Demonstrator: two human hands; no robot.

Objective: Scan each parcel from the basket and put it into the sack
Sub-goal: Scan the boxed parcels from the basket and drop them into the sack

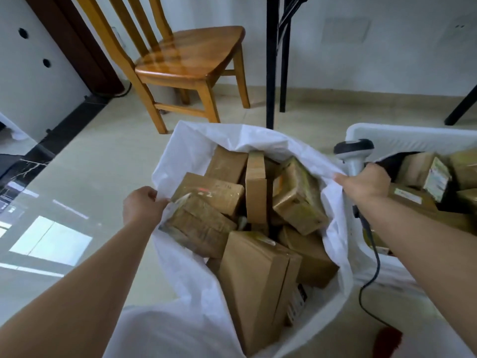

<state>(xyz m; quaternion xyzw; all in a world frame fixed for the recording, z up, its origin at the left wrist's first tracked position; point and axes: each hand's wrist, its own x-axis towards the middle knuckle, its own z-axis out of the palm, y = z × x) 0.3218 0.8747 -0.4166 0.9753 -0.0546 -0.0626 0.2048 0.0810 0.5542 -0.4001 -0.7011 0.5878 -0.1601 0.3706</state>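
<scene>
No legible text; labels on the parcels [258,280] too blurred.

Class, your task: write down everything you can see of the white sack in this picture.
The white sack looks like thin woven plastic, crinkled and slightly see-through. It stands open-mouthed on the tiled floor, in front of a wooden chair and left of the white basket. Brown cardboard parcels fill it nearly to the rim, lying at mixed angles. The left hand pinches its left rim; the right hand, which also holds a barcode scanner, grips the right rim, spreading the mouth wide.
</scene>
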